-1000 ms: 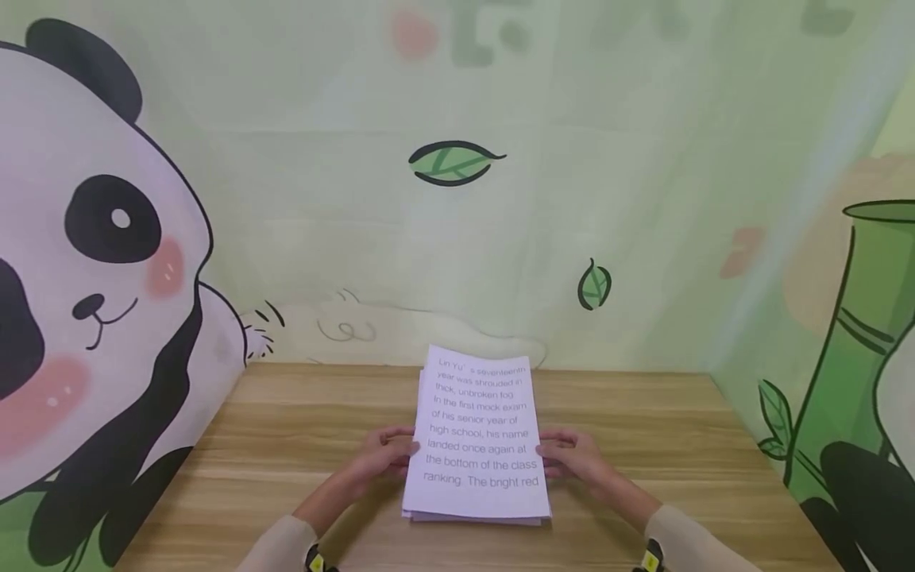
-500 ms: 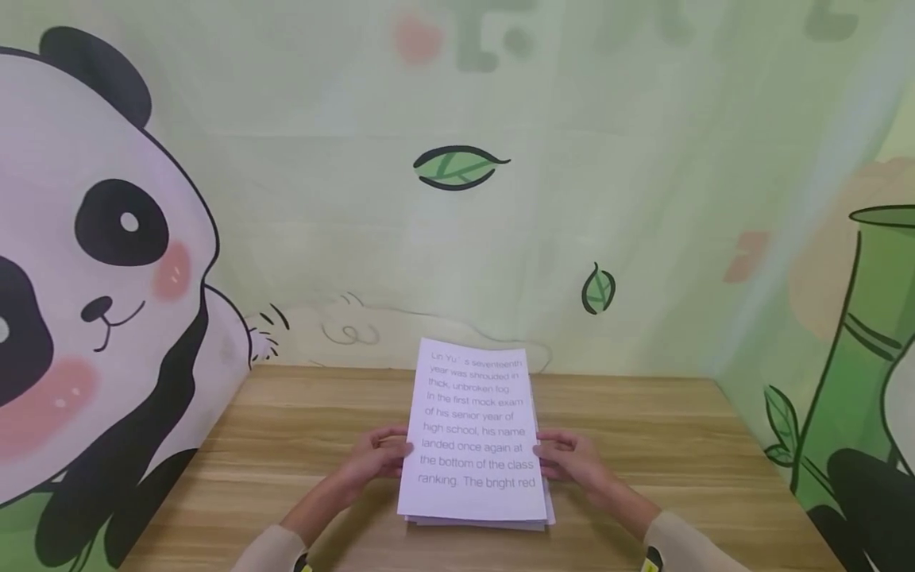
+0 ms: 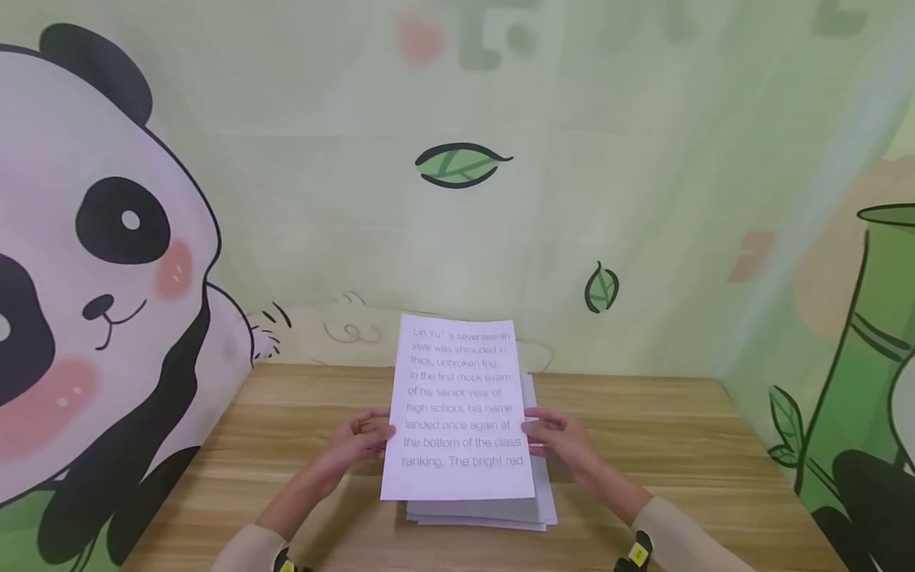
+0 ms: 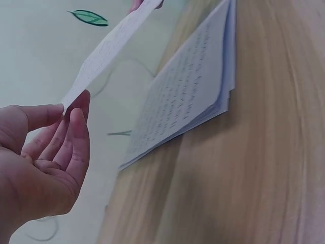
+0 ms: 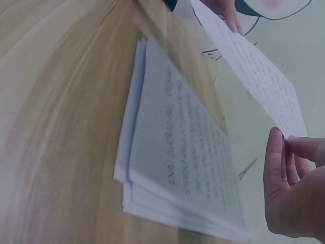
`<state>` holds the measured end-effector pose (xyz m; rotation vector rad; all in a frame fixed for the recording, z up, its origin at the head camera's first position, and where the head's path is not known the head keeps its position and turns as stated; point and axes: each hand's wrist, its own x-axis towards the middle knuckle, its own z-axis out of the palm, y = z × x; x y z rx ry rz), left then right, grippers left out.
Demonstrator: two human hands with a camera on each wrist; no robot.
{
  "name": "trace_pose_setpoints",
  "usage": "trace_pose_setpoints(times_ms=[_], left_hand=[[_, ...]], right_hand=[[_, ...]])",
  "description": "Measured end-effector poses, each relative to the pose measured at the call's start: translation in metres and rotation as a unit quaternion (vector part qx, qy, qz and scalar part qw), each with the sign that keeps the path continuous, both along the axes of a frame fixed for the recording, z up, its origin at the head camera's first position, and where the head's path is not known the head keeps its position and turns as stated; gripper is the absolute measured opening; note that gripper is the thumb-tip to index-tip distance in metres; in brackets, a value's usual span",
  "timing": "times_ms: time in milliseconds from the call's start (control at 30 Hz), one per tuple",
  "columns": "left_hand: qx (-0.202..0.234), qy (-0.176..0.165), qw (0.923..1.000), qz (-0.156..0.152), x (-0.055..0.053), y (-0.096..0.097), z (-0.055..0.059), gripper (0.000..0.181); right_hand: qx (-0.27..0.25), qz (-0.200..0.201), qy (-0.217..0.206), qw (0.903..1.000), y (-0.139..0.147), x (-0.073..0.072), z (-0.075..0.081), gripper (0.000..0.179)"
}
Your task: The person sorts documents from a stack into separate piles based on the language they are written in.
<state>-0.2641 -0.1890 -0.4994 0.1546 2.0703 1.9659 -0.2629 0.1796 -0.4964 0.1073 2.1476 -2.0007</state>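
Observation:
A printed sheet of paper (image 3: 457, 397) is held up level between both hands, above a stack of paper (image 3: 486, 512). My left hand (image 3: 357, 441) pinches the sheet's left edge between thumb and fingers; the left wrist view shows this pinch of the left hand (image 4: 51, 147) plainly. On the opposite edge, my right hand (image 3: 565, 445) pinches the sheet in the same way, with the right hand (image 5: 297, 188) also seen from its own wrist. Beneath lies the stack, its top page printed too, its layers slightly uneven in the right wrist view. A gap separates sheet and stack.
The wooden table (image 3: 300, 413) carries the stack near its middle. Behind it hangs a pale green backdrop (image 3: 322, 199) with a painted panda on the left, leaves, and bamboo on the right.
Both hands have lifted the top sheet off the stack, raising it and shifting it slightly left. The stack beneath now shows along its right and front sides.

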Motion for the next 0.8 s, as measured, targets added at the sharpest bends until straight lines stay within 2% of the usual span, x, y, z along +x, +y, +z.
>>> trace_pose_setpoints(times_ms=[233,433,600,800], left_hand=[[-0.011,0.004,0.9999,0.009,0.002,-0.012,0.013,0.053],[-0.011,-0.002,0.9996,0.025,0.004,-0.021,0.019,0.054],[-0.007,0.0,0.9994,0.035,0.005,-0.028,0.019,0.054],[-0.003,-0.002,0.999,0.045,0.007,-0.036,0.015,0.054]], right_hand=[[-0.015,0.001,-0.003,0.9999,-0.011,-0.001,0.013,0.045],[-0.026,0.009,0.001,0.9996,-0.022,-0.002,0.016,0.043],[-0.043,0.011,-0.002,0.999,-0.03,-0.003,0.016,0.042],[-0.059,0.022,-0.002,0.998,-0.039,-0.002,0.012,0.045]])
